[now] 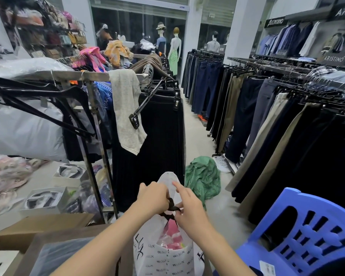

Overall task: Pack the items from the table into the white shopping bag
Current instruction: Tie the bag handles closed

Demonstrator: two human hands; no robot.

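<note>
The white shopping bag [163, 253] with black lettering stands low in the middle of the head view, pink items [171, 234] showing inside it. Its black drawstring handles [171, 208] are bunched at the top. My left hand [151, 198] is closed around the black strings and a flap of the bag's white plastic. My right hand [189, 210] pinches the same strings from the right, index finger stretched out over the flap.
A brown table edge [54, 238] and a cardboard box [38, 224] lie at lower left. A blue plastic chair [303, 232] stands at the right. A rack of black skirts [157, 136] is straight ahead, a green garment [203, 176] lies on the floor, trouser racks [267, 108] line the aisle.
</note>
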